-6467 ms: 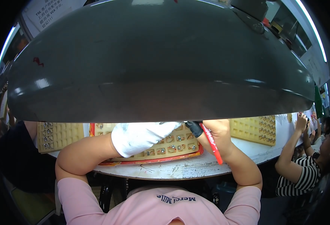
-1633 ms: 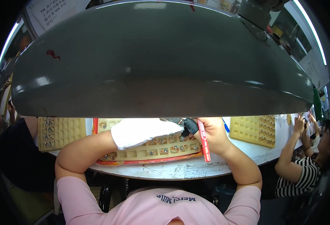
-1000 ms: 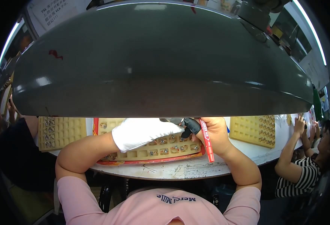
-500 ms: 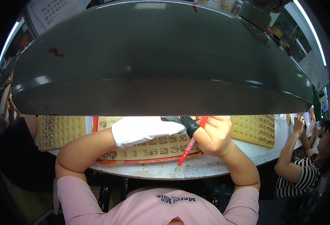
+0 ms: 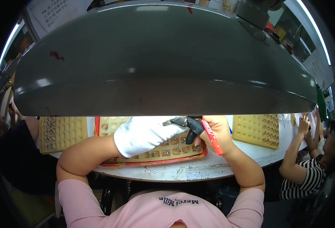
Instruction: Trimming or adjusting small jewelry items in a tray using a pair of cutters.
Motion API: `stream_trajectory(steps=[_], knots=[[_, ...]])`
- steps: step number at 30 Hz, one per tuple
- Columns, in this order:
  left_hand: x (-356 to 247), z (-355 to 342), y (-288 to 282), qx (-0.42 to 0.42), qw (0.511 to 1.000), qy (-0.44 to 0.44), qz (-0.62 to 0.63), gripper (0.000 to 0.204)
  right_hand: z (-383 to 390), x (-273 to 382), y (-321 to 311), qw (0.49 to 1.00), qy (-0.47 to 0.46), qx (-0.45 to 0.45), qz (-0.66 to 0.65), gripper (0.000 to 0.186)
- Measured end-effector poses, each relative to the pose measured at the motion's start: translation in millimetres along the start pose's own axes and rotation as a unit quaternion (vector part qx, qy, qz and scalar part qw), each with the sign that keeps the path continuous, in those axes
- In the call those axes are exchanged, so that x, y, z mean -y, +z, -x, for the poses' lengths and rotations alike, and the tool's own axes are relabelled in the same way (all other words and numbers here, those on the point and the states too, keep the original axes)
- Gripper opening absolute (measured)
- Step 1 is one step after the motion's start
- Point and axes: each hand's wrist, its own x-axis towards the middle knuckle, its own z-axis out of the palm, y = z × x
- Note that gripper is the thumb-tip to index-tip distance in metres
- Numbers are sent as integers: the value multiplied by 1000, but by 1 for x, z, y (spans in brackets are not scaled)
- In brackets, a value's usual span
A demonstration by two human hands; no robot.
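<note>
My left hand (image 5: pixel 148 133), in a white glove with grey fingertip covers, is closed over the middle tray. A small shiny ring (image 5: pixel 185 121) sits at its fingertips, where the black-covered fingers of my right hand (image 5: pixel 217 127) meet it. That right hand is closed on a red marker pen (image 5: pixel 212 137), which slants down to the right across the palm. Beneath both hands lies a cream slotted ring tray (image 5: pixel 144 155) with a red rim, and several rings (image 5: pixel 166 152) stand in its slots. The lamp hood hides the far side of the tray and part of the fingers.
A large grey lamp hood (image 5: pixel 163 60) hangs low above my hands. More slotted trays with rings lie at the left (image 5: pixel 70 133) and the right (image 5: pixel 247 133) of the white table (image 5: pixel 167 173). At the far right sits a person in a striped shirt (image 5: pixel 304 176).
The red marker has swung round, its lower end moving right and up against my right palm. My hands have come together at the ring, and the gloved wrist has tilted lower.
</note>
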Motion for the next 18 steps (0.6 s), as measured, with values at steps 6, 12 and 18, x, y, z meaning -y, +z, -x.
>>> stream_trajectory(steps=[6, 12, 18], knots=[[7, 0, 8, -46, 996, 15, 73, 19, -1, 1, -5, 997, 59, 34, -25, 19], [10, 3, 4, -52, 989, 107, -87, 25, -4, 7, -6, 992, 102, 51, -45, 23], [10, -5, 7, -124, 982, 126, -68, 26, -4, 3, -10, 995, 82, 47, -19, 21]])
